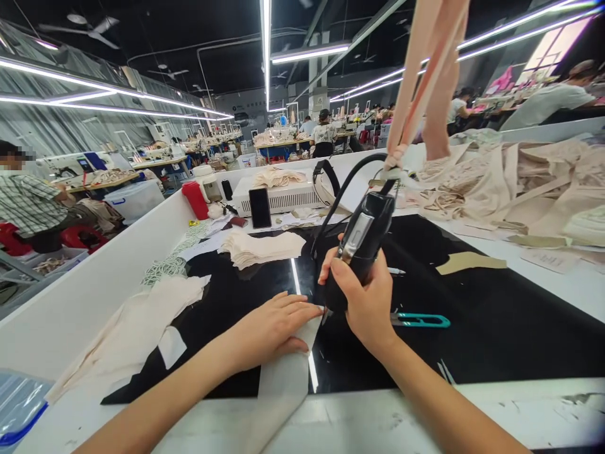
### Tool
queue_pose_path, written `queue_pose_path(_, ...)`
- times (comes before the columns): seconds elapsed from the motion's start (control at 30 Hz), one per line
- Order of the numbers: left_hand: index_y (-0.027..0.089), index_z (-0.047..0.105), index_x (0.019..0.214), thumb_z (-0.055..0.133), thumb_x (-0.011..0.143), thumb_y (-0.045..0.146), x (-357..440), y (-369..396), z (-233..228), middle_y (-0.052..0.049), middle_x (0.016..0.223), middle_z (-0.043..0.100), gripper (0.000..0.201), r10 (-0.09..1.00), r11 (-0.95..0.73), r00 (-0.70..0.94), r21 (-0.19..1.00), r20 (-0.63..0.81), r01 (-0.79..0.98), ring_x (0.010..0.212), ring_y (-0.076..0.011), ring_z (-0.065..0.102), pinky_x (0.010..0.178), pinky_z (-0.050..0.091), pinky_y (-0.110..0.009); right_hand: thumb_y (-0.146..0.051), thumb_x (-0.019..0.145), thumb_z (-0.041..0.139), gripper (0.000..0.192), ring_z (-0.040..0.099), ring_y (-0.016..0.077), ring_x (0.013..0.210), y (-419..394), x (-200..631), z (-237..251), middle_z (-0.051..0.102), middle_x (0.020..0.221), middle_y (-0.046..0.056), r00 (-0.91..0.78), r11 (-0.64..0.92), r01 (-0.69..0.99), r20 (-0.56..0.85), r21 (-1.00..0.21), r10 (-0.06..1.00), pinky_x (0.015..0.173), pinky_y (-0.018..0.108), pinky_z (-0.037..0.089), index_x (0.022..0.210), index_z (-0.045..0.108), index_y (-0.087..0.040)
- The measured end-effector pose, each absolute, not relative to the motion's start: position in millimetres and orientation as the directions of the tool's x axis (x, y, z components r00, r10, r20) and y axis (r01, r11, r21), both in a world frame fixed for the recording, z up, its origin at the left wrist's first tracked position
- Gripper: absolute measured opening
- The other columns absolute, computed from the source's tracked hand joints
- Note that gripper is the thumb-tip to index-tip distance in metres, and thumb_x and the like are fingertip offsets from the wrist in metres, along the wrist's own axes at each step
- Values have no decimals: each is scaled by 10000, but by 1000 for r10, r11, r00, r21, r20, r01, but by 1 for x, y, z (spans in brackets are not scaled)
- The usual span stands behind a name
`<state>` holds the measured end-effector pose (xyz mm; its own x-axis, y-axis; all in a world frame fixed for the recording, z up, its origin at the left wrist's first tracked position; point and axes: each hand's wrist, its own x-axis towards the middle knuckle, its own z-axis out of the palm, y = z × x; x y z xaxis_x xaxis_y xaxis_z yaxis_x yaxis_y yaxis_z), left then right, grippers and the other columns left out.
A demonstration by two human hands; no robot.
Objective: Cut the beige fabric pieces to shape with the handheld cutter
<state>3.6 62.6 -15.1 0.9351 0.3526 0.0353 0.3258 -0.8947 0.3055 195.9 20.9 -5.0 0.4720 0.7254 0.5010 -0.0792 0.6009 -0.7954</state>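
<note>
My right hand [371, 302] is wrapped round a black corded handheld electric cutter [362, 236] with a metal lever on its side. The tool is tilted, and its thin tip points down by the edge of a pale piece of fabric [286, 381]. Flat on that fabric lies my left hand [271, 328], fingers stretched out towards the tip. The fabric hangs over the table's front edge. Peach cloth strips [411, 94] run up from the top of the cutter. Just right of my right hand are teal thread snips [423, 320], partly hidden by it.
Black sheeting [491, 328] covers much of the white table. A stack of cream fabric pieces [262, 247], a phone [259, 208] and a vented white box [293, 198] are behind. Tweezers [445, 372] lie front right, and beige fabric [505, 170] is heaped back right.
</note>
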Motion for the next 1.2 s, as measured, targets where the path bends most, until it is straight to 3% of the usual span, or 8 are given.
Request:
queue_pose_path(0.1, 230, 492, 1576, 757, 1017, 370, 8, 70, -14, -150, 1561, 610, 634, 322, -877, 945, 357, -62, 322, 1580, -350, 429, 1293, 330, -661, -398, 863, 828, 277, 643, 115, 604, 20, 192, -4, 688, 804, -66, 466, 595, -77, 499, -800, 731, 610, 276, 590, 954, 602, -267)
queue_pose_path(0.27, 265, 523, 1527, 801, 982, 375, 7, 74, -13, -130, 1585, 589, 622, 337, -832, 930, 415, -148, 368, 1633, -345, 330, 1307, 232, -716, -388, 848, 819, 276, 634, 122, 607, 21, 187, -2, 678, 796, -67, 461, 581, -73, 489, -810, 740, 612, 288, 583, 945, 590, -268)
queue_pose_path(0.57, 251, 619, 1234, 838, 953, 385, 3, 69, -9, -89, 1525, 619, 380, 402, -754, 901, 500, -162, 426, 1587, -312, 403, 1331, 126, -720, -383, 832, 815, 272, 631, 132, 605, 20, 183, -1, 671, 773, -67, 452, 549, -62, 467, -833, 760, 616, 298, 565, 923, 588, -265)
queue_pose_path(0.7, 252, 622, 1220, 840, 949, 412, 5, 71, -8, -88, 1545, 601, 383, 398, -743, 899, 511, -182, 433, 1622, -327, 340, 1329, 92, -729, -382, 850, 807, 256, 623, 132, 617, 19, 182, -5, 669, 791, -67, 443, 552, -48, 478, -833, 759, 623, 299, 561, 935, 594, -269)
queue_pose_path(0.93, 255, 636, 1192, 834, 954, 416, 4, 73, -8, -84, 1541, 606, 349, 396, -739, 897, 511, -198, 439, 1641, -334, 306, 1326, 92, -732, -369, 857, 793, 244, 642, 129, 591, 19, 181, -5, 681, 785, -63, 447, 551, -24, 484, -834, 752, 609, 298, 578, 942, 589, -267)
queue_pose_path(1.2, 264, 654, 1250, 832, 958, 403, 3, 75, -14, -94, 1520, 613, 369, 371, -765, 916, 510, -150, 393, 1634, -348, 321, 1295, 132, -779, -379, 881, 792, 230, 649, 144, 644, 10, 175, -7, 700, 839, -42, 424, 572, -116, 480, -812, 767, 630, 315, 595, 988, 618, -273)
